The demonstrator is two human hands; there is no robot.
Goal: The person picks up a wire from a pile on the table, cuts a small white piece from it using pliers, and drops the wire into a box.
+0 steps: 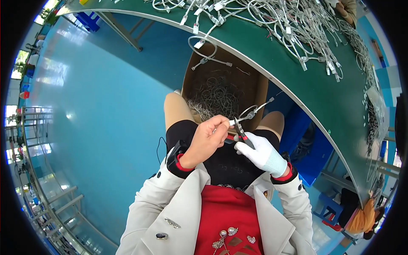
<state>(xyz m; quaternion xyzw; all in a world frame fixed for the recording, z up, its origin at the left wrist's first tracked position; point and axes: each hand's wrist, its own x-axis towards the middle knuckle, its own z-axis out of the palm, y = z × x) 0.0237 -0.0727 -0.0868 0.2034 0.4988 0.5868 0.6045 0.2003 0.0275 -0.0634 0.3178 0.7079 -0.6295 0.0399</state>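
Over my lap, my bare left hand [208,138] pinches a grey cable [250,115] near a white tag on it. The cable loops off to the right and ends in a small pale connector. In my right hand [260,152], which wears a white glove, is a pair of cutting pliers [242,135] with dark and red handles. The plier jaws meet the cable just beside the fingertips of my left hand. Whether the jaws are closed on it is too small to tell.
A cardboard box [187,80] with a tangle of thin wire offcuts [214,95] stands between my knees. Many grey cables [297,34] are heaped on the green table [263,46], one looping over its edge [203,47]. Part of another person [346,10] shows at the far right.
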